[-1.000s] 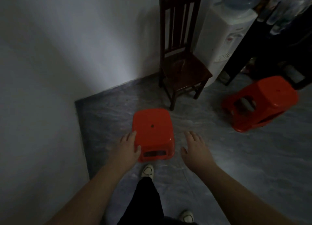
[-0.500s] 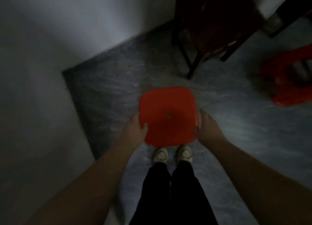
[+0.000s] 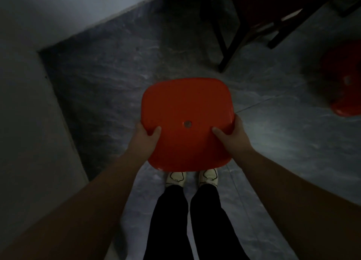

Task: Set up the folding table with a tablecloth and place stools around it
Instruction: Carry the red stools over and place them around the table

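A red plastic stool (image 3: 186,111) with a small hole in the middle of its seat is seen from straight above, over my feet. My left hand (image 3: 145,135) grips its left edge, thumb on top of the seat. My right hand (image 3: 232,135) grips its right edge in the same way. The fingers under the rim and the stool's legs are hidden by the seat. A second red stool (image 3: 344,84) lies at the right edge of the view, dim and blurred.
A dark wooden chair (image 3: 259,19) stands at the upper right on the grey marbled floor (image 3: 109,87). White walls (image 3: 29,123) meet in a corner at the left. My white shoes (image 3: 175,178) and black trousers are below the stool.
Both hands have closed on the stool's sides, thumbs now on the seat. The stool fills more of the view, and the view has tilted further down.
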Action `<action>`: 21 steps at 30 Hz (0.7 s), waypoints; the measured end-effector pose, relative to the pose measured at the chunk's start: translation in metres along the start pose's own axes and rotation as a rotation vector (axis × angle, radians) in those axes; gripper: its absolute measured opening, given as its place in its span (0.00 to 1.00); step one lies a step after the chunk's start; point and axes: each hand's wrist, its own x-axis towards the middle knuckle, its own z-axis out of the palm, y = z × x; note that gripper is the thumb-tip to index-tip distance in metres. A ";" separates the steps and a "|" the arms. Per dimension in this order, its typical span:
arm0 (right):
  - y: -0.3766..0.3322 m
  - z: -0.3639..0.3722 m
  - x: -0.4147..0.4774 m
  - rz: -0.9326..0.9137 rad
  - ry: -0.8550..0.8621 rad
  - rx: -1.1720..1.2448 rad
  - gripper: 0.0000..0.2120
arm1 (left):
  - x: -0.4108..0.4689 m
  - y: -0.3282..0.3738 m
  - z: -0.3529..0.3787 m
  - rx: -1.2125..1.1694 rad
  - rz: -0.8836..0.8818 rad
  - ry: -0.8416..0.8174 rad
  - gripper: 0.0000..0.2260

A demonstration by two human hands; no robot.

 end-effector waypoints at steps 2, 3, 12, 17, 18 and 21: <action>-0.017 -0.009 -0.014 -0.004 0.009 0.015 0.38 | -0.016 0.015 -0.012 -0.004 0.039 0.014 0.28; -0.029 -0.015 -0.024 -0.013 0.014 0.019 0.38 | -0.027 0.025 -0.021 -0.015 0.062 0.028 0.28; -0.187 -0.112 -0.193 -0.133 0.083 0.084 0.35 | -0.204 0.154 -0.158 -0.008 0.325 0.166 0.27; -0.262 -0.166 -0.292 -0.194 0.156 0.082 0.37 | -0.305 0.216 -0.225 -0.019 0.463 0.215 0.29; -0.273 -0.174 -0.309 -0.227 0.177 0.087 0.36 | -0.321 0.226 -0.235 -0.019 0.498 0.218 0.28; -0.295 -0.199 -0.352 -0.321 0.236 0.101 0.31 | -0.360 0.250 -0.257 0.004 0.612 0.226 0.26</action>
